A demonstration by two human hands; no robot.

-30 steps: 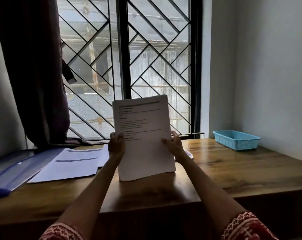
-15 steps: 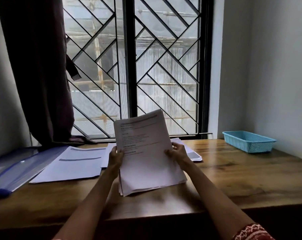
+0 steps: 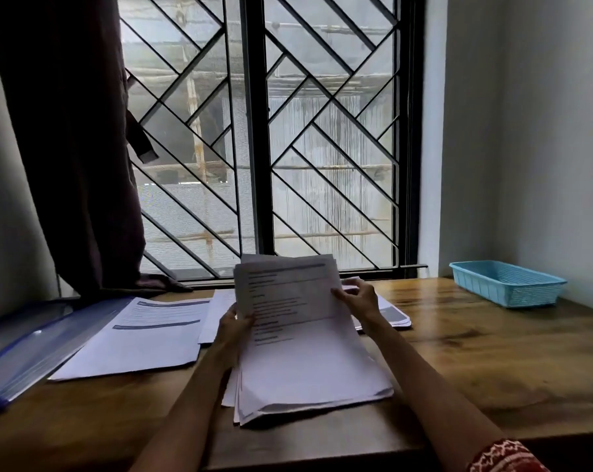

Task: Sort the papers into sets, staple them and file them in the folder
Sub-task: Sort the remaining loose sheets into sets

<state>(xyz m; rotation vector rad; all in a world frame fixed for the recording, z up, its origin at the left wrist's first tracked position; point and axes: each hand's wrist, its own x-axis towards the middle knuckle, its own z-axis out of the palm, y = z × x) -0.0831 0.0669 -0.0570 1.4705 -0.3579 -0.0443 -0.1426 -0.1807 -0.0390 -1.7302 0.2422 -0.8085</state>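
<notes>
A stack of printed white papers (image 3: 302, 362) leans back at the middle of the wooden desk (image 3: 475, 362), its lower edge resting on the wood and its sheets fanned slightly. My left hand (image 3: 235, 330) grips the stack's left edge. My right hand (image 3: 358, 298) pinches the right edge of the top sheets near the upper corner. A separate printed set (image 3: 142, 335) lies flat to the left. A translucent blue folder (image 3: 26, 349) lies at the far left edge. More papers (image 3: 390, 311) lie behind my right hand.
A light blue plastic basket (image 3: 506, 282) stands at the back right by the wall. A dark curtain (image 3: 74, 148) hangs at the left of the barred window (image 3: 264, 131). The desk's front edge runs close below the stack.
The stack was upright on its lower edge; it has tipped back and come down toward the desk, its sheets now fanning. Both hands stayed on its sides.
</notes>
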